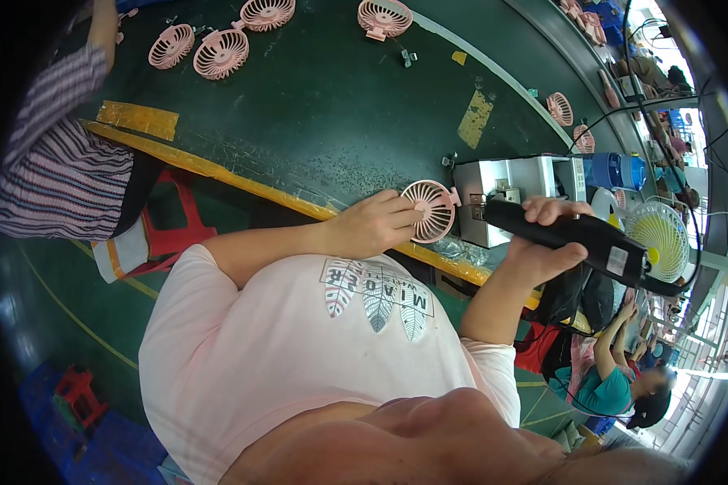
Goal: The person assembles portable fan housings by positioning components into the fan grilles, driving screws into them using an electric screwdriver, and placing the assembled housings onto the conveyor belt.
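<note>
My left hand (374, 224) grips the left rim of a small pink fan head (435, 213) at the table's front edge. Its fingers are closed over the slotted guard. In my right hand (539, 249) lies a thick black electric screwdriver (607, 242), fingers wrapped round its body. The screwdriver lies roughly level, its tip pointing left toward a grey metal box (481, 174) with a small opening, possibly a screw feeder. The fan's hinge end is beside that box. Whether the tip touches the box, I cannot make out.
More pink fan heads (221, 53) lie along the far side of the dark green table (299, 121). Small metal parts (409, 58) lie near one. A co-worker's striped sleeve (57, 97) is at the left. A cable (687, 279) trails from the screwdriver; a yellow-bladed fan (657, 241) stands to the right.
</note>
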Available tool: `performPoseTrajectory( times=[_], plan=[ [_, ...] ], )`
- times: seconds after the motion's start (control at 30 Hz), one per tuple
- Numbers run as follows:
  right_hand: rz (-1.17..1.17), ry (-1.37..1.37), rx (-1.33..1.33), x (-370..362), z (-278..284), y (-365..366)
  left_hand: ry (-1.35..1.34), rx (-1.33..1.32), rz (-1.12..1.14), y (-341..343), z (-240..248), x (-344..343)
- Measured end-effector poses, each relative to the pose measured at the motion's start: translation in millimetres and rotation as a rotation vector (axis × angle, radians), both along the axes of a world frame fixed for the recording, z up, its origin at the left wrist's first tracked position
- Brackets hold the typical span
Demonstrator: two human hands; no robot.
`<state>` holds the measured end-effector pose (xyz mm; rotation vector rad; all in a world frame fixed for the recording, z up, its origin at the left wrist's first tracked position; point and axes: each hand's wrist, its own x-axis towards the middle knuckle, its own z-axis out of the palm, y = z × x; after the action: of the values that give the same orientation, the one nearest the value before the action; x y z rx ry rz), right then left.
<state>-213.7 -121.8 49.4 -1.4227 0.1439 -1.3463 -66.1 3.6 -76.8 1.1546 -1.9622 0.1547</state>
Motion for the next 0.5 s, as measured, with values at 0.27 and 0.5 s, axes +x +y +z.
performPoseTrajectory(
  times=[0.27,0.5],
  plan=[
    [0.189,0.009,0.053,43,-28,23,0.014,-0.003,-0.007,-7,-3,6],
    [0.368,0.158,0.219,53,-38,21,0.047,0.013,-0.028,-9,-1,8]
  ],
)
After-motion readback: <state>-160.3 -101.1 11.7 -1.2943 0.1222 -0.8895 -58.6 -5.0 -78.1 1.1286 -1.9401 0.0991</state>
